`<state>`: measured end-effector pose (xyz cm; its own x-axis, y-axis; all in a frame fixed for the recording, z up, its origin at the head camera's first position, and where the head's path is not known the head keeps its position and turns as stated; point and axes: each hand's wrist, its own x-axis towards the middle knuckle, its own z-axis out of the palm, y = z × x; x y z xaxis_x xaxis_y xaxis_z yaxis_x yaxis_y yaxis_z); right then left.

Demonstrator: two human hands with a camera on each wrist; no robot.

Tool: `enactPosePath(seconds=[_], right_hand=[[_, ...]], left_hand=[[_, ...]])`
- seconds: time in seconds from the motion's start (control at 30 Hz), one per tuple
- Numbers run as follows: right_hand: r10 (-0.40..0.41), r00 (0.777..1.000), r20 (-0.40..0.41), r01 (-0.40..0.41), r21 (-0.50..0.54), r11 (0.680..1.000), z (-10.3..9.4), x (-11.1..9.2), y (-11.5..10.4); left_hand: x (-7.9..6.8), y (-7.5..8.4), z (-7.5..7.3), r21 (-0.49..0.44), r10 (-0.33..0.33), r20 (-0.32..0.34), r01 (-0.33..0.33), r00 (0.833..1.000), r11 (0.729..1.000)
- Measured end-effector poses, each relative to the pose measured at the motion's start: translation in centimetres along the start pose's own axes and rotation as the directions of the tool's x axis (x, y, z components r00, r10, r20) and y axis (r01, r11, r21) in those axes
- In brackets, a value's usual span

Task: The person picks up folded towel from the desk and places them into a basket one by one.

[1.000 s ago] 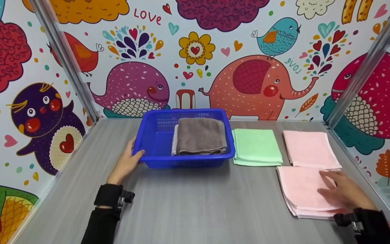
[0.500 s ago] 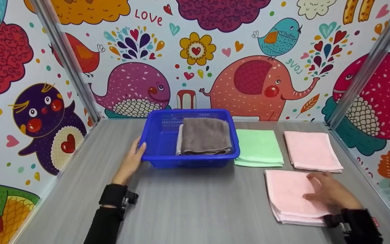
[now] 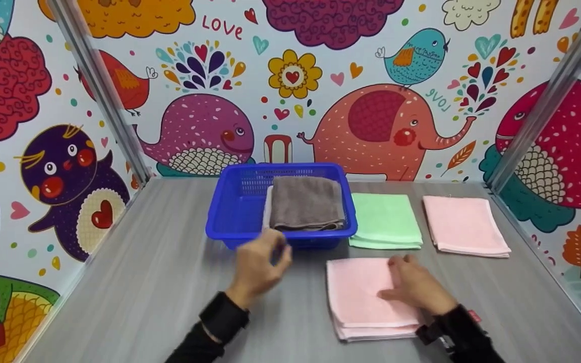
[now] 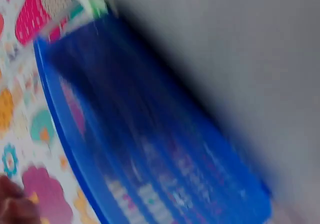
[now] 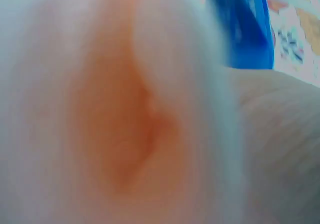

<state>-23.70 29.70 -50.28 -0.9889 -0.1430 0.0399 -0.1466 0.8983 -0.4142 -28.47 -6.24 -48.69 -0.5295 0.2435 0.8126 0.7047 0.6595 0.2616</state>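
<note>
Over the right part of a folded pink towel (image 3: 366,292), my right hand (image 3: 416,285) grips it, thumb and fingers bent against the cloth. Its underside is hidden in the head view. The towel fills most of the right wrist view, blurred and close. My left hand (image 3: 260,264) is in the air before the blue basket (image 3: 235,236), fingers loosely bent with nothing in them. A folded grey-brown towel (image 3: 306,201) lies inside the basket, over a paler cloth (image 3: 267,206). In the left wrist view the basket's side (image 4: 165,134) is close and blurred.
A folded green towel (image 3: 386,219) lies right of the basket. Farther right is another folded pink towel (image 3: 466,224). Patterned walls (image 3: 321,65) enclose the grey table (image 3: 169,302) at the back and both sides.
My right hand has brought the near pink towel leftward, away from the other pink one. The left hand has let go of the basket's left rim and moved right; the basket had shifted slightly right.
</note>
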Motion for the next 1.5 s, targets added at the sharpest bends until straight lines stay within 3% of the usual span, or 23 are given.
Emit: enactPosePath(seconds=[0.03,0.07,0.1,0.17,0.2,0.27,0.33,0.47,0.57,0.73,0.93,1.1,1.2,1.33,1.4,1.5], right_hand=[[0.003,1.000,-0.007,-0.003,0.010,1.000,0.5,0.2,-0.8],[0.003,1.000,-0.012,-0.003,0.024,1.000,1.0,0.4,-1.6],[0.000,1.000,-0.017,0.001,0.038,0.999,1.4,0.5,-2.3],[-0.011,1.000,-0.025,0.013,0.068,0.998,2.3,0.7,-3.4],[-0.018,0.999,-0.029,0.020,0.085,0.996,2.7,0.7,-3.9],[-0.035,0.999,-0.037,0.039,0.113,0.993,3.4,0.8,-4.7],[-0.053,0.997,-0.049,0.059,0.136,0.989,4.0,0.9,-5.4],[-0.074,0.995,-0.071,0.085,0.164,0.983,4.6,1.2,-6.0],[-0.083,0.994,-0.074,0.094,0.176,0.980,4.7,1.2,-6.1],[-0.116,0.991,-0.062,0.125,0.161,0.979,4.2,1.1,-5.8],[-0.147,0.988,-0.051,0.155,0.205,0.966,3.6,0.9,-5.5],[-0.160,0.986,-0.053,0.168,0.229,0.959,3.7,0.9,-5.6],[-0.157,0.986,-0.054,0.165,0.242,0.956,3.8,0.9,-5.6],[-0.148,0.987,-0.056,0.158,0.248,0.956,4.0,1.0,-5.7],[-0.146,0.988,-0.057,0.156,0.244,0.957,4.0,1.0,-5.7],[-0.149,0.987,-0.057,0.158,0.235,0.959,4.1,1.1,-5.7]], left_hand=[[-0.5,0.8,0.6,0.015,-0.022,0.111,0.020,0.994,1.000],[-1.1,1.4,1.0,0.035,-0.055,0.221,0.048,0.974,0.998],[-1.6,1.9,1.4,0.063,-0.102,0.328,0.086,0.939,0.994],[-2.3,2.7,1.8,0.120,-0.194,0.509,0.154,0.839,0.981],[-2.6,2.9,1.9,0.132,-0.225,0.563,0.183,0.795,0.974],[-2.9,3.2,2.0,0.124,-0.260,0.627,0.235,0.734,0.964],[-2.9,3.5,2.0,0.089,-0.272,0.668,0.289,0.693,0.953],[-2.9,3.8,2.0,-0.005,-0.268,0.715,0.388,0.645,0.922],[-2.8,3.9,2.0,-0.065,-0.262,0.721,0.439,0.642,0.896],[-2.9,3.6,2.3,-0.158,-0.241,0.705,0.479,0.667,0.864],[-3.0,3.2,2.9,-0.253,-0.190,0.692,0.481,0.696,0.839],[-2.9,3.3,2.9,-0.244,-0.201,0.702,0.496,0.684,0.833],[-2.9,3.8,2.6,-0.160,-0.242,0.700,0.477,0.672,0.864],[-3.0,4.3,2.2,-0.050,-0.310,0.644,0.442,0.699,0.896],[-3.1,4.3,2.2,-0.060,-0.324,0.611,0.451,0.722,0.891],[-3.1,4.2,2.3,-0.133,-0.322,0.597,0.486,0.735,0.864]])
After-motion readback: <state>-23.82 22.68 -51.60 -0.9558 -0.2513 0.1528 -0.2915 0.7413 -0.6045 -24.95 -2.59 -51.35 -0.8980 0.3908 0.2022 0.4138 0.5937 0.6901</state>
